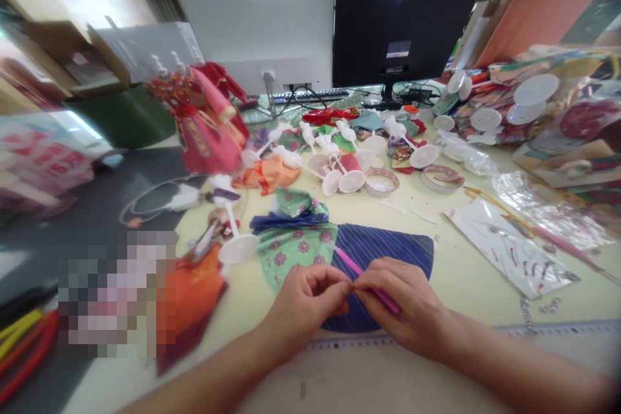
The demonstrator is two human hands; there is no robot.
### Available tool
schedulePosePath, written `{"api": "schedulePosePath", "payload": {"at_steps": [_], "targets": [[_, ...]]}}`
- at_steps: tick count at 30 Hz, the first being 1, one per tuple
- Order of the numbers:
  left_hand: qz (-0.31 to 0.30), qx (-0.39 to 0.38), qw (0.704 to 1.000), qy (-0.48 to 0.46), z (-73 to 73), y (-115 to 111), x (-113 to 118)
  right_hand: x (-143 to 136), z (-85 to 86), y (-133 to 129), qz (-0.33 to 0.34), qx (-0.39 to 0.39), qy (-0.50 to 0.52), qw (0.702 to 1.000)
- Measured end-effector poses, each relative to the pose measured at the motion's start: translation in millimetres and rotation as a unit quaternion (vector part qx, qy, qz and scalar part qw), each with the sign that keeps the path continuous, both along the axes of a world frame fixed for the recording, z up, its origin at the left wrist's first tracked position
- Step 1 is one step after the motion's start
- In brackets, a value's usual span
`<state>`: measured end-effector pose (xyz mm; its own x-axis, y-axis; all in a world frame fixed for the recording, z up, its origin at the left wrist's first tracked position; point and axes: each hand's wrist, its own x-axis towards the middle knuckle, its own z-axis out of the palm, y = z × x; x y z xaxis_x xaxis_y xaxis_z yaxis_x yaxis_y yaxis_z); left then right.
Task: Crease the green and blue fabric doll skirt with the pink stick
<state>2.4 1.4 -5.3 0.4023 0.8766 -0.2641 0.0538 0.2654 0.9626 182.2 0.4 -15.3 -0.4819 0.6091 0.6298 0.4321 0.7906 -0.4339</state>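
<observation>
A small doll dress lies flat in front of me, with a green flowered part (291,247) and a navy striped part (400,247). My left hand (313,294) is over its lower edge, thumb and forefinger pinched together; whatever lies between them is too small to make out. Closed around a slim pink pen-like tool (350,262), my right hand (402,297) has its fingertips meeting those of the left. The tool slants up and left across the dress, its pale tip near the seam between green and navy.
Behind the dress lie several white doll stands (349,181) and two tape rolls (381,182). Dressed forms (208,123) stand at left, near orange cloth (196,284). To the right is a card of small trinkets (509,249). A ruler (528,328) runs along the front; monitors (407,26) stand behind.
</observation>
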Motion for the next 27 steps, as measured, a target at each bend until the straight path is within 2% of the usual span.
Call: {"api": "schedulePosePath", "payload": {"at_steps": [10, 18, 27], "targets": [[-0.006, 0.014, 1.0, 0.017, 0.4, -1.5, 0.2, 0.5, -0.2, -0.4, 0.004, -0.009, 0.005, 1.0], [-0.018, 0.106, 0.989, 0.103, -0.6, -4.8, 0.7, 0.3, -3.3, -1.1, 0.001, -0.01, 0.008, 1.0], [-0.065, 0.126, 0.988, 0.065, -0.2, -4.7, -0.9, 0.6, -2.2, -0.5, 0.005, -0.004, 0.006, 1.0]]}}
